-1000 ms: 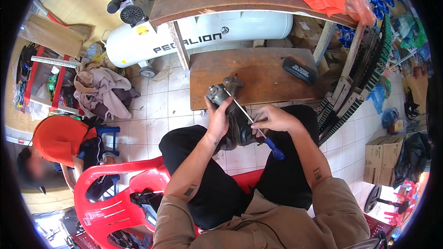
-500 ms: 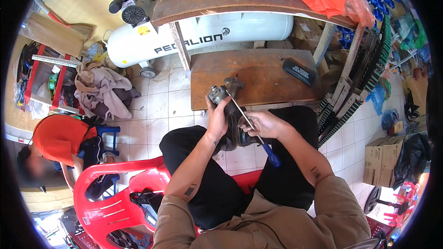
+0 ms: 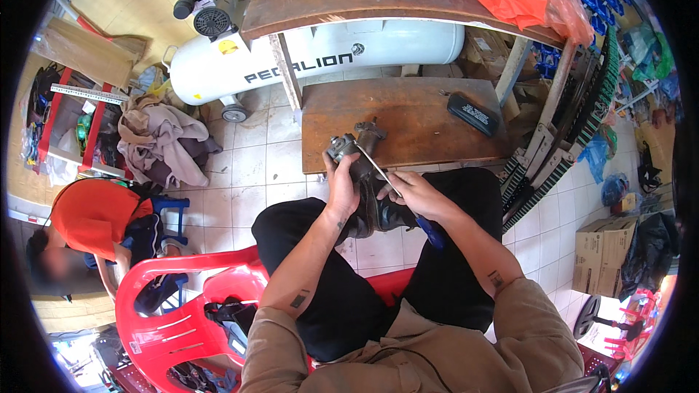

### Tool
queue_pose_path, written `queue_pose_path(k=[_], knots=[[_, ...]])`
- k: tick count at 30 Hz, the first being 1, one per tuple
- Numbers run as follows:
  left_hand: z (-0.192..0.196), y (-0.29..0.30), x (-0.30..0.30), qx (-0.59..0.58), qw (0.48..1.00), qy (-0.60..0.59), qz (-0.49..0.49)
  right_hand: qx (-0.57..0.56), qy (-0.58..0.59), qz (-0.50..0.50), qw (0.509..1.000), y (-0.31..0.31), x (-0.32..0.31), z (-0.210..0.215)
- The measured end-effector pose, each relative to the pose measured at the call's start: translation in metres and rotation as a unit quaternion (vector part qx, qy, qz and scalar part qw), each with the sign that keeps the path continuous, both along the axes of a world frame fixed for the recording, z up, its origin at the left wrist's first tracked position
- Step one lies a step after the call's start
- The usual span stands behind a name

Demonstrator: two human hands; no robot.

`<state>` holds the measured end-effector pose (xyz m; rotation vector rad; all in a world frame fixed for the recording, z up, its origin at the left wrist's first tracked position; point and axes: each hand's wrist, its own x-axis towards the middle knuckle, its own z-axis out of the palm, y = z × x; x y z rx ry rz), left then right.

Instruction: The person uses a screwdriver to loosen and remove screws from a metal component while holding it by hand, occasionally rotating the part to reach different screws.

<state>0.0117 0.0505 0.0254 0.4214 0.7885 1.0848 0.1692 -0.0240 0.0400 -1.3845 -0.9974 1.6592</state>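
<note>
A dark metal machine part rests at the near edge of a low brown wooden table. My left hand grips its lower body from the left. In my right hand is a screwdriver with a blue handle; its thin shaft runs up and left to the top of the part. Both forearms come up over my black-trousered knees.
A flat black case lies on the table's right side. Behind it lies a white compressor tank under a wooden bench with a cardboard box and orange plastic. A red plastic chair stands at my left, beside a person in orange.
My right hand has slid the screwdriver slightly, with the shaft staying against the part. My left hand keeps its grip; the part has hardly moved.
</note>
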Motion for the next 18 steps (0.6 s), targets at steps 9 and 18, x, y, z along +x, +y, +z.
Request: queue_pose_path(k=[9, 18], knots=[[-0.007, -0.002, 0.001, -0.008, 0.999, 0.026, -0.022, -0.110, -0.040, 0.160, 0.980, -0.001, 0.017, 0.028], [-0.009, 0.000, -0.003, -0.015, 0.999, 0.002, -0.037, -0.028, 0.030, 0.211, 0.977, -0.009, 0.032, 0.029]])
